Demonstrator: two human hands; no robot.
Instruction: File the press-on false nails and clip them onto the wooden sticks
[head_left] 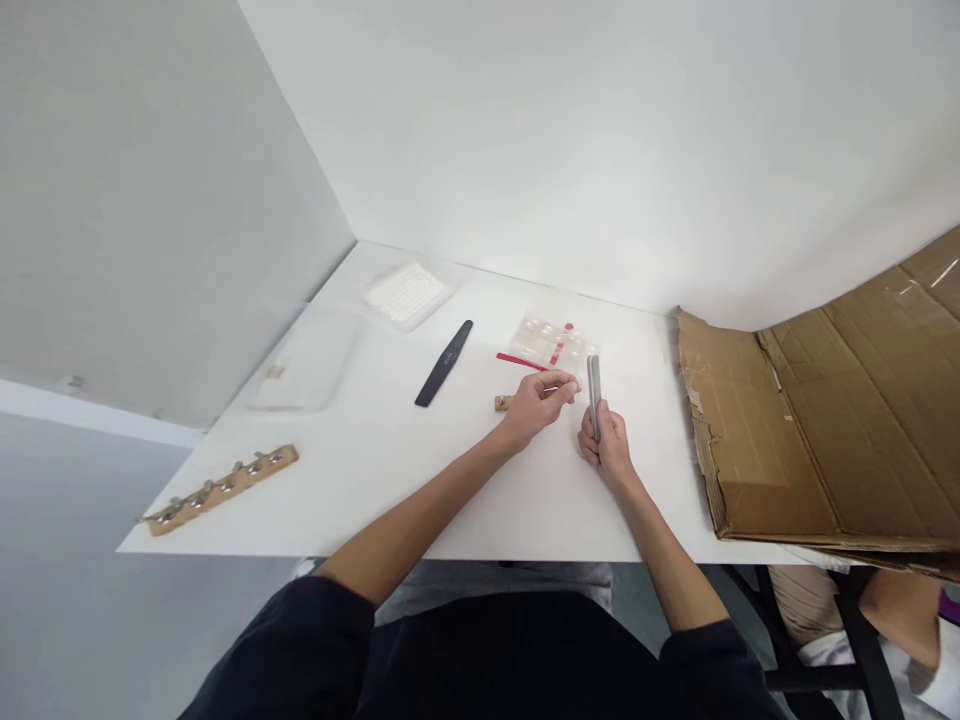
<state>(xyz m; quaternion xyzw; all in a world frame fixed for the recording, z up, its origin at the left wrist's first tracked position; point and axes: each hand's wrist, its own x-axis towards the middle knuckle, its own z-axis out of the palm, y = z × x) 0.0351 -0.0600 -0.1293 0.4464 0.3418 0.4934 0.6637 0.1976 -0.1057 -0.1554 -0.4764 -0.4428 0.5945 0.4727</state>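
"Wooden strip [212, 496] at left, black nail file [444, 363] to its right. What follows?"

"Left hand [534, 408], pinching a tiny, indistinct workpiece [577, 387] above the white table [375, 450]. Right hand [609, 442], just beside, wrapped around an upright grey file [594, 390]."

"Step in hand?"

"Apparently, aligning file and workpiece. Next move likely calls for steady pinch, light contact."

Looks like a little work booth in a shared workshop or studio, can't tell which. Plain white counter [360, 470] tucked between a bare white wall [562, 130] and a grey side panel [150, 180], big worn cardboard [787, 420] along the right, hand tools like a dark file [444, 363] and a slim grey tool [594, 385], plus someone else's arm [900, 612] down at lower right.
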